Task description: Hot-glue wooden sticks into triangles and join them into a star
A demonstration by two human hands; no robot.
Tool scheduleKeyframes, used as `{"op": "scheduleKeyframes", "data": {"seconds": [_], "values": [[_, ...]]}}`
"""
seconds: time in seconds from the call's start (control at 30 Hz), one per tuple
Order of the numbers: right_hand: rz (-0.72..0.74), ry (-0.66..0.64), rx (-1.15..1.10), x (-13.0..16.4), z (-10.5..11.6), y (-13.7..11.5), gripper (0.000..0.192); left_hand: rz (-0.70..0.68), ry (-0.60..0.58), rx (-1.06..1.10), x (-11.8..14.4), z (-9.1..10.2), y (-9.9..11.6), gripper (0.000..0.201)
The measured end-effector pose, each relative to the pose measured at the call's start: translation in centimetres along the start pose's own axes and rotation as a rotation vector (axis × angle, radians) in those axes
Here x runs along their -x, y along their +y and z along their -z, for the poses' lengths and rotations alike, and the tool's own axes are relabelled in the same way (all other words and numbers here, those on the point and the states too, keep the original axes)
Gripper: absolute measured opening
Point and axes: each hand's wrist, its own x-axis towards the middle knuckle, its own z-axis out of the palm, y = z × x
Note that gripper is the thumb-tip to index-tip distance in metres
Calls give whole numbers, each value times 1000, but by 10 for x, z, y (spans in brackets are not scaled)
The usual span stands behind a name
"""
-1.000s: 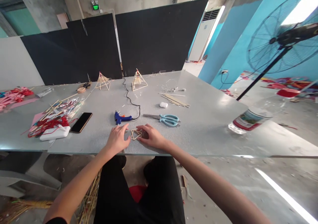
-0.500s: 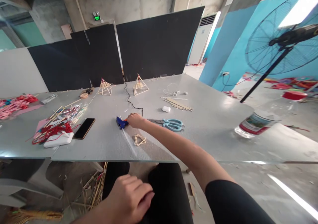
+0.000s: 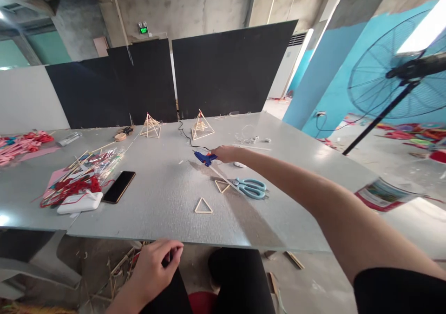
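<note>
My right hand (image 3: 226, 154) is stretched out over the grey table (image 3: 163, 212) and grips a blue glue gun (image 3: 205, 157) with a black cord running to the back. Two small stick triangles lie on the table: one (image 3: 203, 206) near the front edge, the other (image 3: 222, 186) beside the teal scissors (image 3: 251, 187). My left hand (image 3: 155, 263) is below the table edge by my knee, fingers curled; I cannot tell if it holds anything.
Two stick pyramids (image 3: 151, 126) (image 3: 202, 125) stand at the back by black boards. A black phone (image 3: 119, 186), a white case (image 3: 80, 202), red cord and packed sticks (image 3: 83, 172) lie left. A labelled bottle (image 3: 383, 194) sits at the right edge; a standing fan (image 3: 397, 77) is beyond.
Both hands left the stick triangles. My right hand reached to the glue gun, took it and carried it farther back. My left hand dropped below the table. The triangles now lie apart.
</note>
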Motion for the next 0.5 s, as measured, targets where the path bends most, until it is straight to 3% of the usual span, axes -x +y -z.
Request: {"op": "scheduleKeyframes", "data": {"seconds": [0.1, 0.23, 0.37, 0.5], "values": [[11, 3, -26, 5, -13, -4, 34, -9, -26, -58, -35, -9, -12, 17], [-5, 29, -29, 13, -13, -2, 35, -89, -132, -163, -106, -29, -14, 23], [-20, 34, 19, 25, -3, 9, 37, -147, -299, -240, -178, -65, 2, 32], [-12, 29, 70, 38, -2, 15, 37, -100, -386, -301, -219, -99, 24, 35]]}}
